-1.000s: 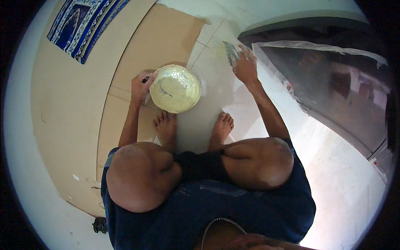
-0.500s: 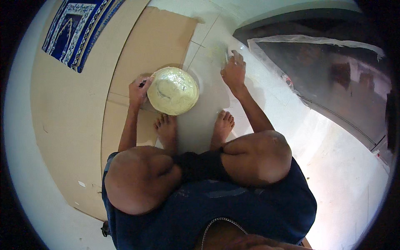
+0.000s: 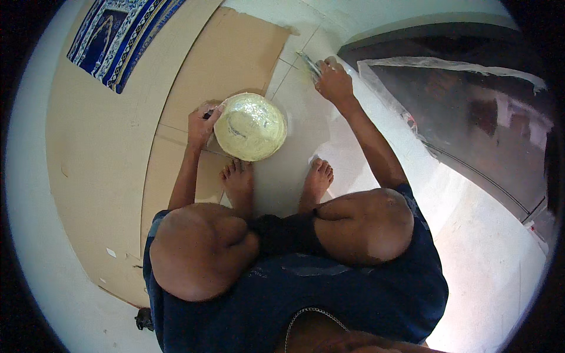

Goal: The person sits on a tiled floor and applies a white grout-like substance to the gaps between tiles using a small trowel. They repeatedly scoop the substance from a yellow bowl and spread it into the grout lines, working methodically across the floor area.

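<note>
My left hand point(image 3: 201, 125) is closed on the left rim of a round bowl point(image 3: 250, 126). A pale yellow, wet-looking paste coats the bowl's inside. Something small and dark point(image 3: 208, 114) shows between the fingers of that hand; its kind I cannot make out. Further off to the right, my right hand point(image 3: 335, 83) grips a scraper point(image 3: 309, 66), seen nearly edge-on as a narrow grey-green strip. Its tip is yellowish and lies low over the tiles, though I cannot tell whether it touches them. A faint yellowish smear surrounds it on the floor.
Brown cardboard point(image 3: 235, 53) lies on the tiled floor point(image 3: 294, 112) beyond the bowl. A long beige board point(image 3: 118, 159) and a blue patterned rug point(image 3: 118, 41) are at the left. On the right stands a dark, glossy panel point(image 3: 447, 106) edged with clear plastic. My feet flank the middle.
My right hand has turned, and the scraper now points up and left, with more of it showing. The bowl stays in my left hand; the whole view has shifted slightly.
</note>
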`<state>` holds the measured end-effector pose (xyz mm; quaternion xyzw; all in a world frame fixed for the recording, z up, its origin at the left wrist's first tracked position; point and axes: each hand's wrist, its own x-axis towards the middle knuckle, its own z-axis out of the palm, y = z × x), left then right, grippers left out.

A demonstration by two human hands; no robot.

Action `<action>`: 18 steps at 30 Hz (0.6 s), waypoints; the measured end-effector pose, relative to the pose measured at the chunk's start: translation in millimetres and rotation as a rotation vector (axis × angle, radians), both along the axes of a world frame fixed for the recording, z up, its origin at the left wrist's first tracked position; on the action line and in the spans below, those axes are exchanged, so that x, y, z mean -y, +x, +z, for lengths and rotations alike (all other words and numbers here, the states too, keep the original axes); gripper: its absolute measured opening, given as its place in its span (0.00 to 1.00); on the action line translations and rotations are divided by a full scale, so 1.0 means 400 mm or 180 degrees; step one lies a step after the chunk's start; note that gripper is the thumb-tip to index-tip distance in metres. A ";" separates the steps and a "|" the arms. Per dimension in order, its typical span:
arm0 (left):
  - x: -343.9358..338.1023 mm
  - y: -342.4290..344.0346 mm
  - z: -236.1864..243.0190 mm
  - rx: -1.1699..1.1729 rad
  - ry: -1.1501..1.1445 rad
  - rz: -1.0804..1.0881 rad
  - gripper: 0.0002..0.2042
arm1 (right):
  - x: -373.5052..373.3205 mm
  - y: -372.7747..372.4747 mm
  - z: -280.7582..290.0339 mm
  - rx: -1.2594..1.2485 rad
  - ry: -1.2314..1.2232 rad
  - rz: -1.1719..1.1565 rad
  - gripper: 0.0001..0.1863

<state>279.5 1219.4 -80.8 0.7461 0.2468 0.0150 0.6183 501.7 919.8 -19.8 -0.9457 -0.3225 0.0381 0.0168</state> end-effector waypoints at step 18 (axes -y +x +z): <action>0.009 0.006 0.061 -0.0109 0.0218 -0.0047 0.10 | 0.027 -0.070 0.003 -0.0289 0.0075 0.0096 0.18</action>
